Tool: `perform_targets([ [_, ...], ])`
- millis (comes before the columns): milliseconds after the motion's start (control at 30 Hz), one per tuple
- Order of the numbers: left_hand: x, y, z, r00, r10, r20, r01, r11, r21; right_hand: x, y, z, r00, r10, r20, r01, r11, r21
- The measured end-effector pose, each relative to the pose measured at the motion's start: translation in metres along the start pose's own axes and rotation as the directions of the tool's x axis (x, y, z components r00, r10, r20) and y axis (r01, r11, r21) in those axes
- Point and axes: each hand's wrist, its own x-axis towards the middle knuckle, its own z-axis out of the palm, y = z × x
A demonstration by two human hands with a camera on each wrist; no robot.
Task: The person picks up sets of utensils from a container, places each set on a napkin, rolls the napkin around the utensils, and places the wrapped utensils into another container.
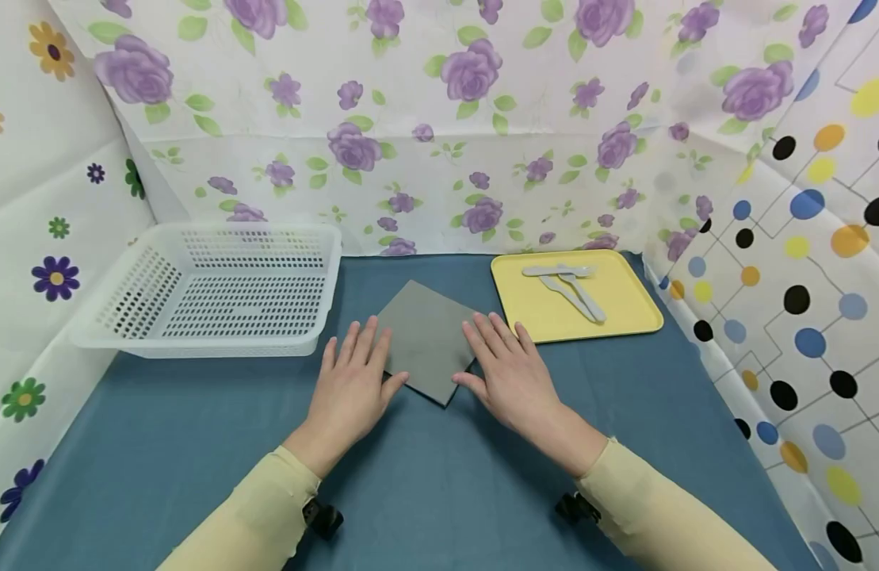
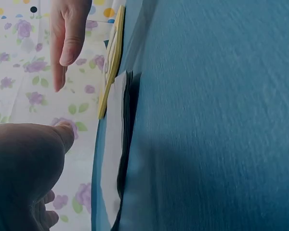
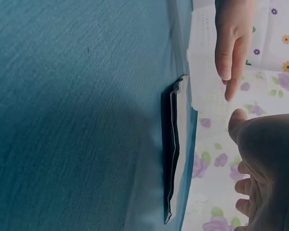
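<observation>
A grey folded sheet [image 1: 428, 341], cloth or paper, lies on the blue tablecloth with one corner toward me. In the left wrist view, the folded sheet [image 2: 116, 144] shows several thin layers at its edge. Over its left side is my left hand [image 1: 353, 392], palm down with fingers straight. Over its right side, my right hand [image 1: 514, 381] is held the same way. Both wrist views show the hands raised above the sheet, apart from it. Neither hand holds anything.
A white perforated plastic basket [image 1: 314, 341] stands at the back left. At the back right is a yellow tray [image 1: 628, 313] with light grey cutlery [image 1: 571, 289] on it. Blue tablecloth [image 1: 446, 492] covers the table, and patterned curtains [image 1: 439, 190] close off the back and sides.
</observation>
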Motion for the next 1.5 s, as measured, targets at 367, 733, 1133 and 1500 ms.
perform_targets([
  [367, 0.005, -0.009, 0.001, 0.998, -0.041, 0.056, 0.044, 0.998, -0.055, 0.002, 0.003, 0.006, 0.999, 0.021, 0.049, -0.021, 1.0, -0.002],
  [733, 0.014, -0.019, 0.006, 0.989, -0.069, 0.133, 0.079, 0.994, -0.073, 0.0, 0.005, 0.009, 0.998, -0.014, 0.065, 0.015, 1.0, -0.016],
  [1133, 0.02, -0.028, 0.007, 0.983, -0.103, 0.153, 0.113, 0.992, -0.057, 0.0, 0.011, 0.013, 0.994, -0.048, 0.094, 0.049, 0.999, -0.015],
  [1500, 0.026, -0.028, 0.008, 0.98, -0.089, 0.18, 0.098, 0.994, -0.041, 0.005, 0.011, 0.022, 0.985, -0.075, 0.154, 0.076, 0.997, -0.002],
])
